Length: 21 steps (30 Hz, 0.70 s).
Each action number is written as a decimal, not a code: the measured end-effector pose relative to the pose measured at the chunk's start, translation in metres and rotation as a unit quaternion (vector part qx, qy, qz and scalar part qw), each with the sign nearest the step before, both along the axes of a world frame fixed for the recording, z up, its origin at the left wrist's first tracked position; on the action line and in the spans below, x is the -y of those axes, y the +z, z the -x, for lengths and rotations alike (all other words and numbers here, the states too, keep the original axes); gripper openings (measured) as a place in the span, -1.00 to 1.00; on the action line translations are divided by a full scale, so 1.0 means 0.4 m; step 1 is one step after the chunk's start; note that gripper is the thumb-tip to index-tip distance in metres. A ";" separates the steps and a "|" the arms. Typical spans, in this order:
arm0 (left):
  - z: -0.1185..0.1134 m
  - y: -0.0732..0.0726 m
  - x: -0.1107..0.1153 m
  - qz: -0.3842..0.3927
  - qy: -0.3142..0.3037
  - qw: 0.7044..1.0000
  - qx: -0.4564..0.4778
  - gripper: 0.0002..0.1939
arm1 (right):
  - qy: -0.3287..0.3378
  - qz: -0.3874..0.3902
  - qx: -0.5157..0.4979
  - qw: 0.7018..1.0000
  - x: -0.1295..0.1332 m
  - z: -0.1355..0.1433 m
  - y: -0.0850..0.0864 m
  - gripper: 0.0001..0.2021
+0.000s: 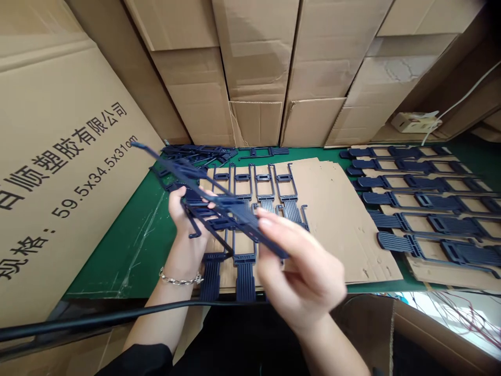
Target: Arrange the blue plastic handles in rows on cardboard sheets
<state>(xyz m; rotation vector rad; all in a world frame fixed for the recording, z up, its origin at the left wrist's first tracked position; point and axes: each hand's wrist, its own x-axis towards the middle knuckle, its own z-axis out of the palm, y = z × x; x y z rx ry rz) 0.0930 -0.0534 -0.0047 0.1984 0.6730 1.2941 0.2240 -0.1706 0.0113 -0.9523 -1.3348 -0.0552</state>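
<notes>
My right hand (305, 271) pinches one end of a long dark blue plastic bracket (238, 209), a slatted piece with thin side arms. The bracket is tilted in the air and slightly blurred. Behind it, my left hand (186, 222) is closed around several similar dark blue brackets, partly hidden by the one in front. Below both hands, flat plastic brackets (245, 282) lie in rows on a cardboard sheet (336, 224). Their slatted ends point toward me, and some are covered by my hands.
A heap of loose brackets (199, 155) lies at the back left of the green table (117, 261). More brackets (422, 201) rest in rows on cardboard at the right. A printed carton (58, 130) stands at left, and a black cable (117, 316) crosses in front.
</notes>
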 end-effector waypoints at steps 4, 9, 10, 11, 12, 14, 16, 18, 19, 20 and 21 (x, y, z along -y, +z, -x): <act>0.067 0.023 0.029 0.011 0.024 0.998 0.049 -0.73 | -0.213 0.091 0.073 0.970 0.023 -0.138 -0.044 -0.64; 0.207 0.012 0.076 -0.035 0.099 0.992 0.068 -0.51 | -0.379 0.209 0.210 0.877 0.039 -0.340 -0.187 -0.79; 0.232 0.006 0.080 -0.045 0.113 0.990 0.075 -0.52 | -0.377 0.232 0.230 0.867 0.044 -0.369 -0.214 -0.77; 0.253 -0.001 0.082 -0.050 0.121 0.988 0.084 -0.54 | -0.372 0.261 0.248 0.855 0.050 -0.393 -0.238 -0.76; 0.270 -0.007 0.081 -0.053 0.129 0.986 0.093 -0.56 | -0.363 0.292 0.263 0.845 0.055 -0.409 -0.257 -0.74; 0.292 -0.015 0.077 -0.046 0.143 0.983 0.109 -0.60 | -0.337 0.339 0.289 0.830 0.065 -0.426 -0.284 -0.71; 0.299 -0.020 0.072 -0.040 0.166 0.978 0.119 -0.60 | -0.309 0.363 0.301 0.826 0.071 -0.427 -0.298 -0.69; 0.302 -0.024 0.071 -0.027 0.180 0.975 0.124 -0.58 | -0.290 0.371 0.295 0.831 0.071 -0.421 -0.304 -0.67; 0.306 -0.028 0.071 -0.018 0.179 0.975 0.127 -0.58 | -0.284 0.377 0.288 0.833 0.069 -0.419 -0.306 -0.66; 0.313 -0.035 0.072 -0.012 0.171 0.977 0.127 -0.57 | -0.281 0.387 0.278 0.833 0.065 -0.417 -0.307 -0.65; 0.324 -0.044 0.073 0.000 0.148 0.983 0.111 -0.57 | -0.280 0.399 0.267 0.831 0.061 -0.417 -0.306 -0.63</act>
